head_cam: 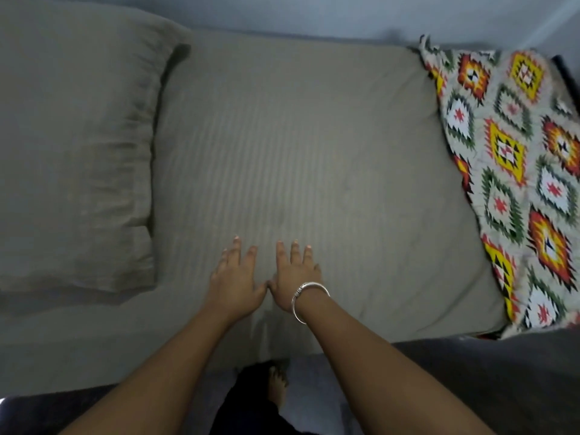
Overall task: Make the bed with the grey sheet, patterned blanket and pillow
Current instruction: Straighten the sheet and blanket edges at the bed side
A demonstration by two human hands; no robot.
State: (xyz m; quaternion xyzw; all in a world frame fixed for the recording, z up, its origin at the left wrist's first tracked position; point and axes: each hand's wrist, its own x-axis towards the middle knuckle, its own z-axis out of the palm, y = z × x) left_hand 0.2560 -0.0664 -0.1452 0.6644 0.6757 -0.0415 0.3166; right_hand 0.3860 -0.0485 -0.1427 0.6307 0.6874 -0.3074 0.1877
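Note:
The grey striped sheet point(298, 146) lies flat over the mattress. A grey pillow point(75, 158) rests on the left end of the bed. The patterned blanket point(514, 171), folded, covers the right end. My left hand point(235, 277) and my right hand point(295, 274) lie side by side, palms down, on the sheet near the front edge, fingers straight and spread, thumbs almost touching. A silver bangle sits on my right wrist. Neither hand holds anything.
A pale wall point(314, 14) runs along the far side of the bed. Dark floor point(486, 378) lies in front of the bed. My bare foot point(277, 387) stands by the bed's front edge.

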